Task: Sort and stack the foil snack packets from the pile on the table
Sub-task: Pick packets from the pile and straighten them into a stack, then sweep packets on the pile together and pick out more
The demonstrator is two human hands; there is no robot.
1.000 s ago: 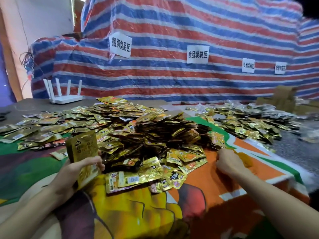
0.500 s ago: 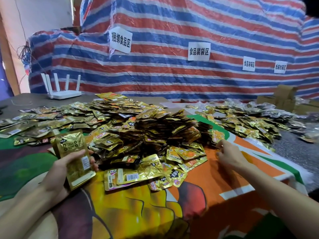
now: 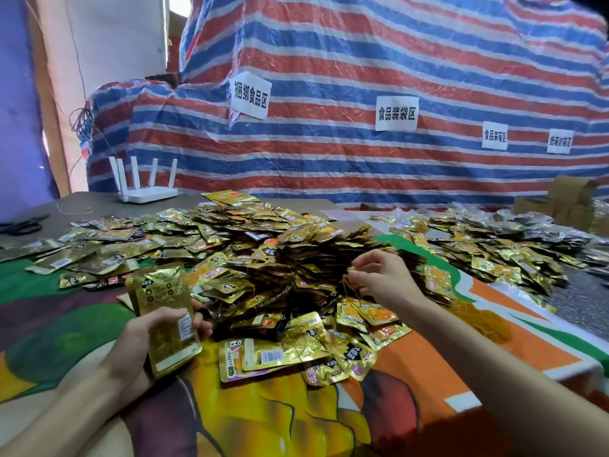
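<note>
The left hand (image 3: 141,341) grips an upright stack of gold foil snack packets (image 3: 164,311) over the near-left side of the cloth-covered table (image 3: 296,417). The right hand (image 3: 384,275) reaches into the heaped pile of gold packets (image 3: 263,258) mid-table, fingers curled. Whether they clamp one cannot be told. The slick foil could slip, fanning the held stack or spilling the heap.

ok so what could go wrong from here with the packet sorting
The stack is held in the left hand alone, so the slick foil could fan out or slip. The right hand picks at the side of the heaped pile, and tugging there may slide packets down onto the loose packets in front.
</note>
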